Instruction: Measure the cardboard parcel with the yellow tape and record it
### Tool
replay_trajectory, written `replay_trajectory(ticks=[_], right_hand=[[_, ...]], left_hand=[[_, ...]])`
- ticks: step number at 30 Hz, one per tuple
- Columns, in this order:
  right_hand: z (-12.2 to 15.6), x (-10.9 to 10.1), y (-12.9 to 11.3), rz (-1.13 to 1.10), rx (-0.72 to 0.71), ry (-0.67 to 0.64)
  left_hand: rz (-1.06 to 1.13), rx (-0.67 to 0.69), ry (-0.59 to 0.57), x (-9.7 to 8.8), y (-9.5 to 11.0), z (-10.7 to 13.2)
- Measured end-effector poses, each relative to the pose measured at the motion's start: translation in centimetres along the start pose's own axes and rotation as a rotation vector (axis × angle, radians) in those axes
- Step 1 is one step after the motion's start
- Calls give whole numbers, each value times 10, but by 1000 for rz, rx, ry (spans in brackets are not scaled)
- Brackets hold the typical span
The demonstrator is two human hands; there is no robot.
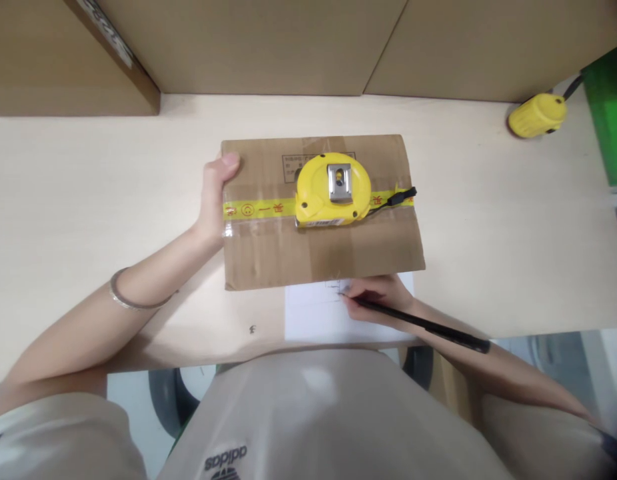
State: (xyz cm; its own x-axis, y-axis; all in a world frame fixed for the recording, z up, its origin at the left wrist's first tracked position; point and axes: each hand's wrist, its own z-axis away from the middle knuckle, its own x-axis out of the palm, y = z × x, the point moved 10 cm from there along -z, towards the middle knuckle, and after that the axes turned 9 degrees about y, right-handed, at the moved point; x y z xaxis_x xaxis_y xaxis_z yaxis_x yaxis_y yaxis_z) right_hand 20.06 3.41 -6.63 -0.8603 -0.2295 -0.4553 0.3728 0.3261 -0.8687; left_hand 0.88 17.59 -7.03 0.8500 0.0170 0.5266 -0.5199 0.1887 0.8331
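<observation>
My left hand point(217, 190) grips the left edge of a brown cardboard box point(268, 257), thumb on top, other fingers hidden. Yellow tape with red print runs across the box. On top of it lies a yellow tape measure point(313, 180) with a metal clip and a black wrist strap. My right hand point(381, 297) is closed round a black pen point(438, 330), whose tip touches a white sheet of paper point(308, 320) with a few drawn lines. Part of the paper is hidden under the box.
Large cardboard boxes point(258, 47) line the back of the pale table point(88, 193). At the back right lies a second yellow tool point(537, 115) with a black strap, beside a green object point(608, 113). The table's front edge is close to my body.
</observation>
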Motion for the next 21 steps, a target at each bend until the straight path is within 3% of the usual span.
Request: replay_trajectory(ticks=[10, 16, 21], right_hand=[[-1, 2, -2, 24, 13, -20], [-1, 0, -2, 18, 2, 2], [-2, 2, -3, 2, 20, -29]], left_hand=[[10, -23, -35, 3, -3, 1], [12, 34, 58, -8, 1, -4], [36, 61, 67, -11, 2, -4]])
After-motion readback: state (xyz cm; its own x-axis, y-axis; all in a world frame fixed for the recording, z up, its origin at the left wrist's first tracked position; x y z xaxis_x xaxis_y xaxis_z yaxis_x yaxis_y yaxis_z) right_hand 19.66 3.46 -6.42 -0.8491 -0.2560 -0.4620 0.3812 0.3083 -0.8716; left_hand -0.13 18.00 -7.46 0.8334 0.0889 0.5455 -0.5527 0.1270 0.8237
